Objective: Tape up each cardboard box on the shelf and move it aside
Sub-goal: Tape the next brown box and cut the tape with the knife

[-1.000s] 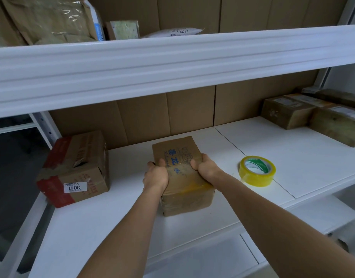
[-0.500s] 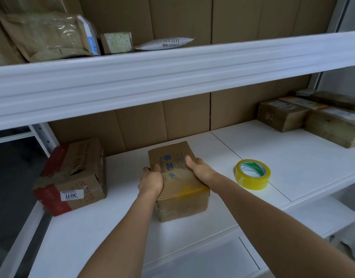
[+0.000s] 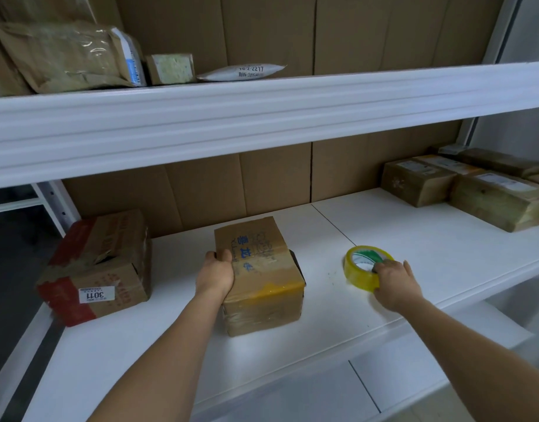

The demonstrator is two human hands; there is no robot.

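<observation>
- Head view: one cardboard box sits mid-shelf, left hand gripping its left edge.
- Right hand grasps one yellow tape roll.
- One red-taped box stands left; several wrapped parcels right.

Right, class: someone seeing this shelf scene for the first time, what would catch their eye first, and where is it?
Most striking is the yellow tape roll at the front right of the white shelf, with the right hand gripping it. At the centre sits a brown box, held at its side by the left hand. To the far left stands a red-and-brown box labelled 3011.
</observation>
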